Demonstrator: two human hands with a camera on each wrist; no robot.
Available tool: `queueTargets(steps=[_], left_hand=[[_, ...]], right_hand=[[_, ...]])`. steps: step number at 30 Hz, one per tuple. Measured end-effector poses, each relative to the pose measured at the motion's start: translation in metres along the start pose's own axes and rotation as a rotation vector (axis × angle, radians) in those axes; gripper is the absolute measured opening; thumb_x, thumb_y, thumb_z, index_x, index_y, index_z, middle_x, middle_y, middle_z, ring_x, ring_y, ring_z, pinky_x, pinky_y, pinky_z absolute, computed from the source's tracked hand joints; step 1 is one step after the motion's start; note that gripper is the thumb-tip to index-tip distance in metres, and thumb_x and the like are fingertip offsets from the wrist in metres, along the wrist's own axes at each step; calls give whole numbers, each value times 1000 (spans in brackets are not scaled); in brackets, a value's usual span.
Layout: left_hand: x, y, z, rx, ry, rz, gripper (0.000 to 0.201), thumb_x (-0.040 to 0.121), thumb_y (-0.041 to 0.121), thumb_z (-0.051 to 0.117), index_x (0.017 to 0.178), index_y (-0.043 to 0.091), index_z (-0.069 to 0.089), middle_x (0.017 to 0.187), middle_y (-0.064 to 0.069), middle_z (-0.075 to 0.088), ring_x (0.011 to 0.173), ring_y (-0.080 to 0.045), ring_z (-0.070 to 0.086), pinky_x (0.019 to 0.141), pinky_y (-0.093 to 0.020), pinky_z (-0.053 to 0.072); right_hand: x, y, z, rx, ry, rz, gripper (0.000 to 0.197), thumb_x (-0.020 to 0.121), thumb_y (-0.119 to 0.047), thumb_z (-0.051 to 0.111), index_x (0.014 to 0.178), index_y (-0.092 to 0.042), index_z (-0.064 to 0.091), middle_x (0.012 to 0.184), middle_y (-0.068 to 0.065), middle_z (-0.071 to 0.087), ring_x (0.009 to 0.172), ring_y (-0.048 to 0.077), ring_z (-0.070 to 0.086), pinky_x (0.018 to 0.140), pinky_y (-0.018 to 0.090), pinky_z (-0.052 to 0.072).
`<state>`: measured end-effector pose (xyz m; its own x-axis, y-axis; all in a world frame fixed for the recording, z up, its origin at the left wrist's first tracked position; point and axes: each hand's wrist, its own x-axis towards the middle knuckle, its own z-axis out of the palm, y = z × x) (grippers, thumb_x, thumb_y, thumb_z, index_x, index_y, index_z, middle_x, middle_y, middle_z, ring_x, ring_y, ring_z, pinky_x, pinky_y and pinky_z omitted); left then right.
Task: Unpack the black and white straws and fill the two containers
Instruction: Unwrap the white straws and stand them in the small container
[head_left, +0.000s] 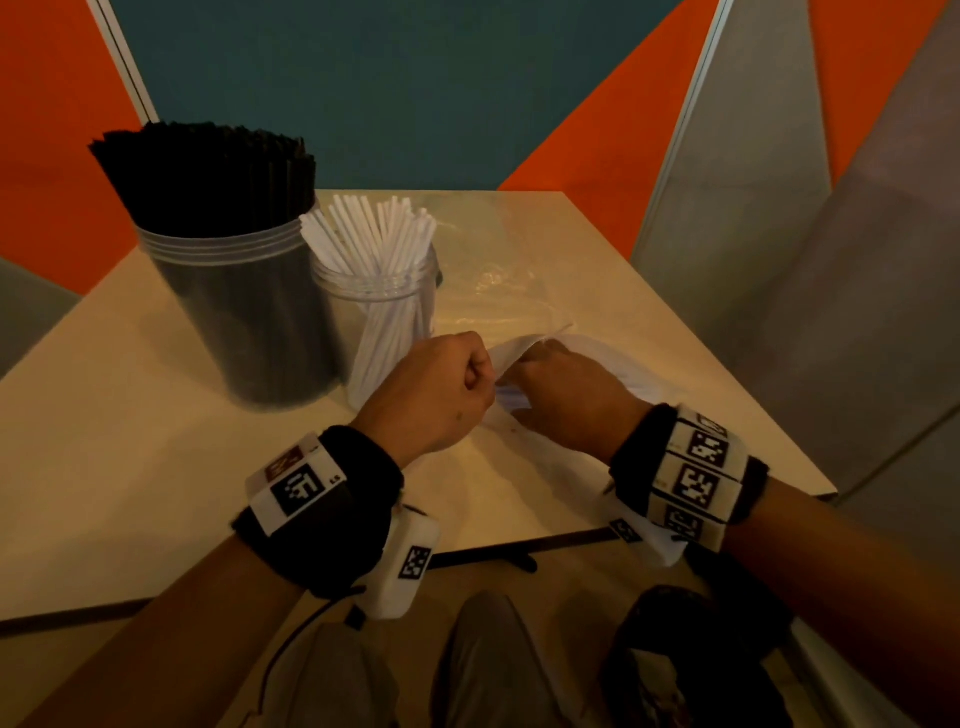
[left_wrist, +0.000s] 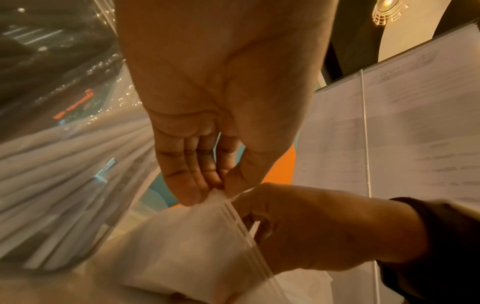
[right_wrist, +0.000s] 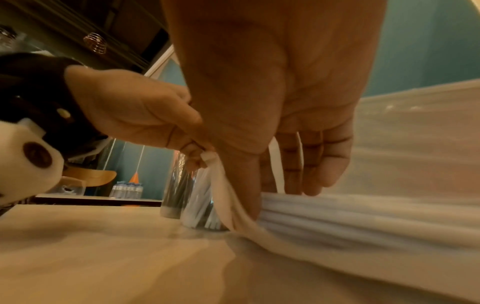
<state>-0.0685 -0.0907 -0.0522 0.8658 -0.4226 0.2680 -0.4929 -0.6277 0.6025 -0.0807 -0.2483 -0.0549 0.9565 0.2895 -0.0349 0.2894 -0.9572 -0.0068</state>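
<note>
Head view hides left hand (left_wrist: 207, 115) pinch on bag (left_wrist: 197, 236); wrist views reveal it.

A: Landmark: the table (head_left: 597, 291), pale wood top, squarish, dark edge on its near side.

B: Behind its far edge?

A: A wall panel (head_left: 395, 93) in teal, flanked by orange panels (head_left: 41, 130) on both sides. A pale metal post (head_left: 122, 57) divides teal from orange at left.

B: Right of the table?

A: Grey slanted panels (head_left: 769, 218), another pale post along their edge.

B: Light?

A: Warm and dim. In the left wrist view a caged lamp (left_wrist: 387, 10) hangs above. In the right wrist view, beyond the table's left side, a wooden chair seat (right_wrist: 93, 176) and a pack of water bottles (right_wrist: 126, 188) against a teal wall.
</note>
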Motion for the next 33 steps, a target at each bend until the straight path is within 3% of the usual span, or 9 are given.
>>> queueTargets(steps=[4,8,12,16,19,23,28,33], left_hand=[[0,0,0,-8,-12,-10,4,81,9,61,82,11,64,70,-2,65,65,-13,57,63,-27,46],[0,-4,1,-24,-44,-29,7,81,8,61,82,14,64,70,4,63,62,-2,54,59,-18,44],[0,-6,2,-37,-57,-34,9,83,8,60,83,17,64,71,5,63,65,-4,56,65,-23,47],[1,-8,0,-38,-62,-35,12,85,7,59,83,18,63,74,3,62,67,-8,56,66,-23,46],[3,-11,-3,-55,-55,-18,12,85,5,60,83,16,64,78,-2,65,71,-14,58,69,-26,48],[6,-12,-7,-83,-50,-3,13,85,5,61,81,17,63,79,-1,66,70,-10,58,70,-26,48],[4,-13,-11,-69,-81,16,14,87,4,59,85,18,62,77,3,62,68,-3,55,65,-17,44],[0,-12,-11,-74,-188,3,23,79,6,71,94,16,57,83,1,57,72,-13,56,69,-29,49]], right_hand=[[1,-5,-1,-51,26,-24,29,94,-27,46,118,-21,60,120,6,59,110,29,54,87,36,44],[0,-6,3,-10,20,-39,31,89,-24,48,117,-25,61,113,6,62,106,29,56,86,38,48],[-2,-7,2,29,5,-21,32,86,-20,52,117,-20,62,117,6,63,106,28,58,88,40,49],[-2,-2,1,86,10,1,35,89,-19,54,123,-17,59,123,8,61,112,27,56,93,35,46],[-1,1,0,134,1,-6,30,89,-16,54,119,-14,60,120,9,61,111,26,56,90,30,40],[-5,4,-7,165,-17,5,29,89,-13,54,118,-10,58,120,12,61,111,28,57,88,29,40],[-6,9,-7,212,-74,-41,30,90,-9,52,120,-7,55,119,14,59,107,29,56,85,31,40],[-5,10,-12,292,-78,-74,10,92,-8,49,97,-16,53,99,8,55,87,21,50,72,27,33]])
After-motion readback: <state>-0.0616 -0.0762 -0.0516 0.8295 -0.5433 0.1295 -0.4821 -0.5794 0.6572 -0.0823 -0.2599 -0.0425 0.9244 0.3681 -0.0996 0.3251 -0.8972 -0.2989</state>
